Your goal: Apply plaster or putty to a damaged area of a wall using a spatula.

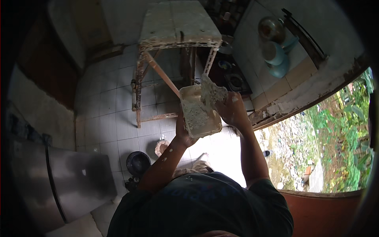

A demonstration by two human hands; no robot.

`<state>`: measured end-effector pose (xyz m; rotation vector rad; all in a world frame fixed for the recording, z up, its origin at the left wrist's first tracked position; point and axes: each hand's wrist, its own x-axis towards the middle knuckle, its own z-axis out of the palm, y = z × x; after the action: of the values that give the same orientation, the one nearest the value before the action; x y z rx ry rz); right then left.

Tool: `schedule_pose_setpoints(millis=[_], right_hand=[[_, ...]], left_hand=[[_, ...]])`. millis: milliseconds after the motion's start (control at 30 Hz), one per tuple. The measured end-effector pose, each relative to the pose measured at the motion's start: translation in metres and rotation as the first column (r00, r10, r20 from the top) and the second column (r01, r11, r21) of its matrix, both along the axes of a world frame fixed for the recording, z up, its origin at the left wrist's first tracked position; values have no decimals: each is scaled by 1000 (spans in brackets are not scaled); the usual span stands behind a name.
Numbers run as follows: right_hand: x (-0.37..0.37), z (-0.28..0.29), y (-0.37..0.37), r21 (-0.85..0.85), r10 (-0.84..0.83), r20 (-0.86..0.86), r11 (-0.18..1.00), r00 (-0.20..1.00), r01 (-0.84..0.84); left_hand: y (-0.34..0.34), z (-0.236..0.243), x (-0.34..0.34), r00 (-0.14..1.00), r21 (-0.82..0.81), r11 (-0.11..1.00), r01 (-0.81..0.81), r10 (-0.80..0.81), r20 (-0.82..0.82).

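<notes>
My left hand [182,132] grips a whitish rectangular tub [218,125] by its left side, fingers mostly hidden under it. Pale, lumpy plaster [194,115] lies inside on the left. Over the tub's far right corner, my right hand [231,108] is closed around a trowel [213,89]. Its blade is thickly caked with the same plaster, and the handle is hidden in my fist. White splashes dot my left forearm and right hand.
A tall, plaster-stained metal stand [177,23] with a board top rises ahead. A dark bowl [138,163] and a small crusted container [162,147] sit on the tiled floor. At left is a grey refrigerator [83,177]; at right, a stove [235,81], hanging pans [272,53] and an opening outdoors.
</notes>
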<state>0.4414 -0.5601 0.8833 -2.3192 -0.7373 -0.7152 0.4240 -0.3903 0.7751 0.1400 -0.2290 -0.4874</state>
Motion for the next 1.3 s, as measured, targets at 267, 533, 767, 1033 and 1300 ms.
schedule_pose_setpoints(millis=[267, 533, 767, 1033, 1300], right_hand=[[-13, -2, -79, 62, -164, -235, 981, 958, 183], [-25, 43, -190, 186, -396, -397, 848, 828, 496], [-26, 2, -230, 186, -346, -263, 898, 901, 399], [-13, 6, -318, 171, -424, -315, 855, 849, 491], [20, 6, -383, 186, -500, -283, 809, 818, 558]], left_hand=[[-105, 6, 36, 953, 5, 954, 301, -301, 26], [-216, 25, 55, 944, 468, 883, -27, -132, 304], [-293, 13, 73, 933, 273, 916, 296, -338, 123], [-345, 16, 89, 702, -344, 676, 652, -709, -62], [-386, 8, 117, 666, -250, 690, 679, -723, -185]])
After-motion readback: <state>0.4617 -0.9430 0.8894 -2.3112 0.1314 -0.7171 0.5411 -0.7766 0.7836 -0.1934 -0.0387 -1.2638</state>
